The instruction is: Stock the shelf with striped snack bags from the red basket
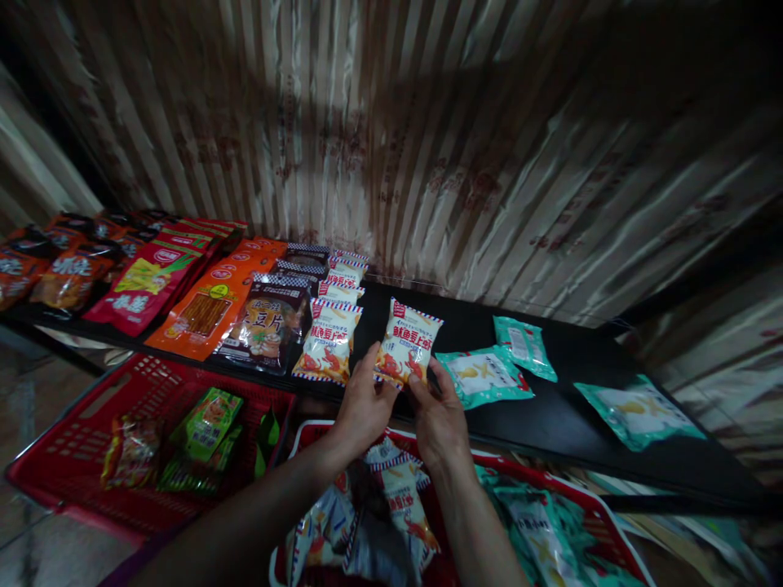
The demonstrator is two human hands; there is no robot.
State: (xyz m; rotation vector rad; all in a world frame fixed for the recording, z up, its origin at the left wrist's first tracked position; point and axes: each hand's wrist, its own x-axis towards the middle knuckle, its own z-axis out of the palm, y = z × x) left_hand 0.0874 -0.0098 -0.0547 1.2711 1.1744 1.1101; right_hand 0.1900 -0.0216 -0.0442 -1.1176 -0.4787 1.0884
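Between both hands, a white snack bag [404,341] with red lettering is held upright at the black shelf's front. My left hand [367,399] pinches its lower left edge. On the opposite side, my right hand [437,408] grips the lower right edge, thumb on the front. Just left of it stands a matching snack bag [327,341], the front one of a short row on the shelf. To the right, a teal snack bag [486,377] lies near my right fingers. Below my wrists, more white bags [404,497] fill a red basket [311,428].
The black shelf [379,318] also carries brown bags [264,318], orange packs [208,314], pink packs [150,281] and black-orange bags [77,273] at left. Further teal bags [639,410] lie right. A second red basket [55,440] holds green packets [211,424]. Corrugated sheeting [391,147] backs the shelf.
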